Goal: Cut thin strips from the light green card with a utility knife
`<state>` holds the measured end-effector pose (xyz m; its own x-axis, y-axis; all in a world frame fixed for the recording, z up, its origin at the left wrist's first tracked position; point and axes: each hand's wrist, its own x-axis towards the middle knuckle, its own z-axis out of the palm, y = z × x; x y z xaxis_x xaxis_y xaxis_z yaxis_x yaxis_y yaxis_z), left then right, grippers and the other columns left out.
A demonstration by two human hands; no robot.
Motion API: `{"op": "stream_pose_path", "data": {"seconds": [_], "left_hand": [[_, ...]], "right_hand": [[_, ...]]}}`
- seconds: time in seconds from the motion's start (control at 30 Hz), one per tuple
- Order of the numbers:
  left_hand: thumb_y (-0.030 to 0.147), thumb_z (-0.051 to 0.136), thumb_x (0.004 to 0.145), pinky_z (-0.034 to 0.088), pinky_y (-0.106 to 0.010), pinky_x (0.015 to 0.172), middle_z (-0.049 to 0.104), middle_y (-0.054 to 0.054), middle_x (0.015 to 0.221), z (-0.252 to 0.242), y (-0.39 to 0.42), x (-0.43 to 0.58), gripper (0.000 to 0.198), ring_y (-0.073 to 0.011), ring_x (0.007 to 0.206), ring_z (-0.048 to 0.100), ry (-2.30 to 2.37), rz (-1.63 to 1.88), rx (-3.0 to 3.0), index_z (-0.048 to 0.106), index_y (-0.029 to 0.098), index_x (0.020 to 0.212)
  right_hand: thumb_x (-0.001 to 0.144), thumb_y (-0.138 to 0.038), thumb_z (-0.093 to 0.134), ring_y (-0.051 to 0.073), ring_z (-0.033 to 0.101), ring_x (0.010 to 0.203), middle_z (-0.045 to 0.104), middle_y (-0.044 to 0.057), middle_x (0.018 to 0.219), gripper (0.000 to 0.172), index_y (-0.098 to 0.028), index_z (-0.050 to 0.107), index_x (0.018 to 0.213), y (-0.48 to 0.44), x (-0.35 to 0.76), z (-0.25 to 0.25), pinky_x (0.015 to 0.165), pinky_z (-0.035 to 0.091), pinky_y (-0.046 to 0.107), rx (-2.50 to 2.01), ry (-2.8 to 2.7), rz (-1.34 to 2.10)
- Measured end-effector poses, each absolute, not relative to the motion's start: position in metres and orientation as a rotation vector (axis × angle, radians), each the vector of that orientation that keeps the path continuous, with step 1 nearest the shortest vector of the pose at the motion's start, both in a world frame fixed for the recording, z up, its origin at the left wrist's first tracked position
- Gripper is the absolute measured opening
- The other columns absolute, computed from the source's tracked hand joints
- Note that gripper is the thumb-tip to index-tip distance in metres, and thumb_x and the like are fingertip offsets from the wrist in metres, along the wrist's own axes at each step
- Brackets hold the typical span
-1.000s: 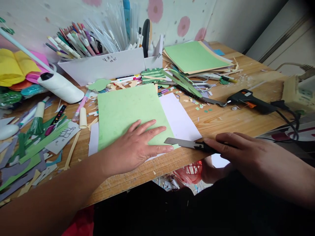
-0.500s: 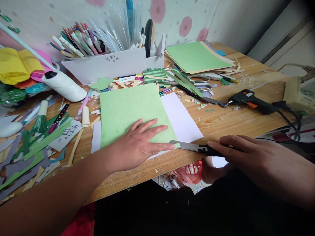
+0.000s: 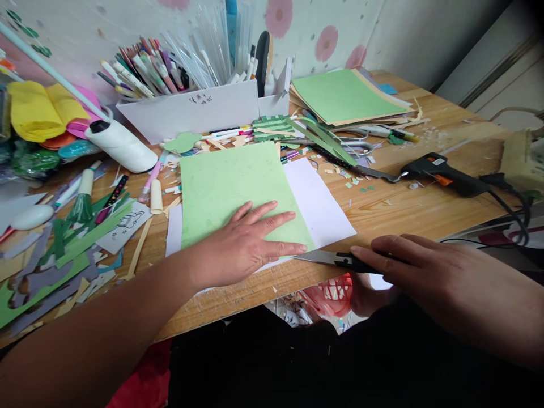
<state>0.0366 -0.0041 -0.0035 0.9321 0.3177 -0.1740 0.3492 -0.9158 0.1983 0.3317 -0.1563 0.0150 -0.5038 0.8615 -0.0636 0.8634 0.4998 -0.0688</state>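
My left hand (image 3: 250, 241) lies flat with fingers spread on a light green sheet of paper (image 3: 225, 175), pressing its lower right part. A white sheet (image 3: 318, 204) sits beneath the green one and shows along its sides. In my right hand (image 3: 416, 272) is a utility knife (image 3: 346, 260) with a black handle and a wide metal blade. Its blade points left, and the tip is close below my left thumb at the papers' near edge. Part of the handle is hidden by my fingers.
Paper scraps (image 3: 72, 243) cover the left of the wooden table. A white roll (image 3: 121, 146) and a white box (image 3: 191, 113) of pens stand behind. At the right lies a black glue gun (image 3: 446, 173). More green sheets (image 3: 348, 96) are stacked at the back.
The knife tip has shifted down to just below my left thumb, and the pale green scrap on the blade no longer shows. My left hand stays spread on the paper. The view has moved slightly.
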Motion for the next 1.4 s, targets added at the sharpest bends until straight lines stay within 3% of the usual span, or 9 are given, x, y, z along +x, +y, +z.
{"op": "stream_pose_path", "data": {"seconds": [0.27,0.87,1.0,1.1,1.2,1.4], "left_hand": [[0.036,0.037,0.102,0.014,-0.059,0.113,0.023,0.008,0.16,-0.004,-0.004,0.037,0.04,-0.032,0.147,0.015,0.514,-0.18,2.854,0.042,0.06,0.134],[0.038,0.043,0.1,0.015,-0.058,0.112,0.025,0.006,0.159,-0.002,-0.003,0.04,0.037,-0.0313,0.147,0.014,0.524,-0.19,2.821,0.048,0.058,0.131],[0.04,0.043,0.1,0.015,-0.057,0.114,0.028,0.003,0.158,0.004,0.002,0.033,0.039,-0.0293,0.147,0.015,0.484,-0.154,2.756,0.044,0.052,0.137],[0.046,0.049,0.097,0.009,-0.057,0.115,0.018,0.004,0.161,0.016,0.01,0.017,0.046,-0.0311,0.148,0.01,0.373,-0.129,2.699,0.04,0.048,0.141],[0.045,0.056,0.093,-0.001,-0.064,0.113,0.006,0.009,0.163,0.025,0.02,0.002,0.049,-0.0362,0.148,0.0,0.321,-0.286,2.669,0.04,0.053,0.139],[0.044,0.055,0.094,-0.003,-0.07,0.109,0.001,0.009,0.163,0.021,0.025,0.002,0.05,-0.0362,0.148,-0.009,0.422,-0.495,2.589,0.037,0.056,0.139]], "right_hand": [[0.082,-0.007,0.04,0.02,0.065,0.084,0.061,0.008,0.119,0.063,-0.025,0.043,0.142,-0.153,0.322,0.013,0.064,0.055,0.034,1.543,2.748,-0.196],[0.08,-0.004,0.039,0.023,0.065,0.093,0.057,0.007,0.13,0.068,-0.025,0.039,0.146,-0.15,0.309,0.008,0.068,0.058,0.037,1.489,2.772,-0.191],[0.081,-0.004,0.04,0.023,0.066,0.093,0.057,0.007,0.131,0.069,-0.025,0.04,0.146,-0.149,0.307,0.005,0.069,0.059,0.037,1.519,2.767,-0.193],[0.083,-0.007,0.039,0.023,0.065,0.098,0.055,0.006,0.134,0.068,-0.028,0.036,0.148,-0.149,0.309,0.001,0.072,0.059,0.037,1.536,2.758,-0.188],[0.085,-0.01,0.038,0.022,0.063,0.104,0.052,0.004,0.138,0.068,-0.03,0.032,0.15,-0.147,0.312,-0.002,0.075,0.059,0.035,1.511,2.787,-0.113],[0.089,-0.016,0.036,0.018,0.063,0.103,0.05,0.002,0.138,0.066,-0.034,0.028,0.151,-0.146,0.323,-0.005,0.074,0.059,0.032,1.502,2.751,-0.008]]}}
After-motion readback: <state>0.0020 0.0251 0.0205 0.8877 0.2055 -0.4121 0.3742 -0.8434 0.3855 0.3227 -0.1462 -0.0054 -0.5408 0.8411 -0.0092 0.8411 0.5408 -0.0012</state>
